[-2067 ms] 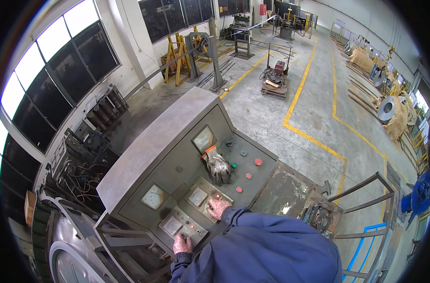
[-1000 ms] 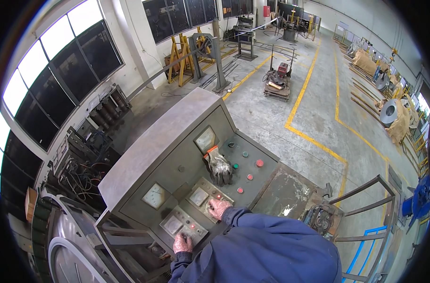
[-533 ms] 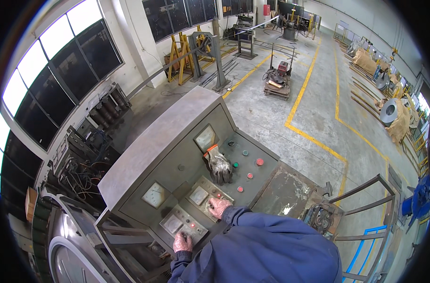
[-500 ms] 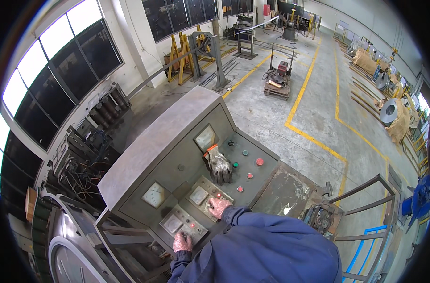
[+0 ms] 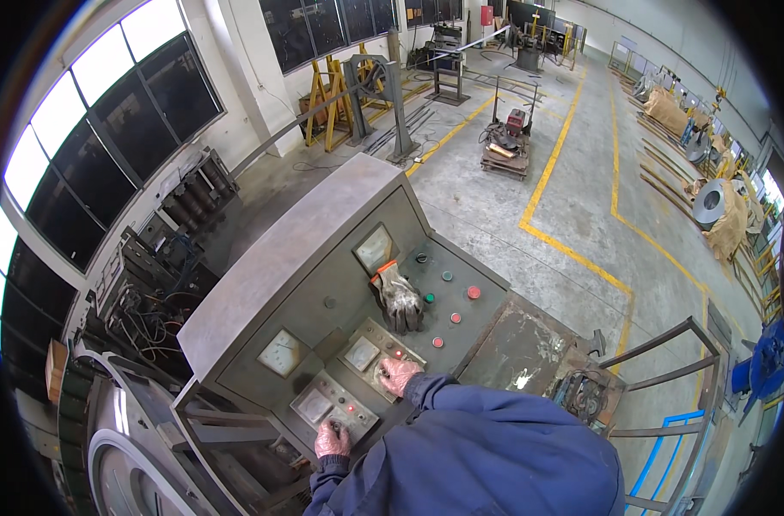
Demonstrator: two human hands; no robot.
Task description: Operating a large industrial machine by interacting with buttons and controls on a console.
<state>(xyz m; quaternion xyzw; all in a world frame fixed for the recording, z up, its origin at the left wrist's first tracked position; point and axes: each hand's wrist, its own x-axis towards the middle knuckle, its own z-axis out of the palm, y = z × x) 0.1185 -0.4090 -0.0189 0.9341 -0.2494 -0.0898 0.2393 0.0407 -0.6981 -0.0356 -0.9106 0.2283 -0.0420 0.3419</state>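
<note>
A grey control console (image 5: 293, 245) stands before me, with two small meter panels low on its face. My left hand (image 5: 332, 439), in a thin see-through glove, is closed at the lower edge of the left meter panel (image 5: 316, 404), its fingertips pinching a small dark knob. On the right meter panel (image 5: 363, 353), my right hand (image 5: 401, 377), gloved the same way, has its fingers closed round a knob that they mostly hide. Small red lights glow on both panels. Above my right hand lies a grey work glove with an orange cuff (image 5: 399, 299).
Red push buttons (image 5: 456, 320) and a green one (image 5: 429, 300) sit right of the work glove. Two larger gauges (image 5: 280, 353) are set in the console's upright face. A metal railing (image 5: 667, 365) stands at the right. Farther off is a wheeled cart (image 5: 505, 148) carrying a red machine.
</note>
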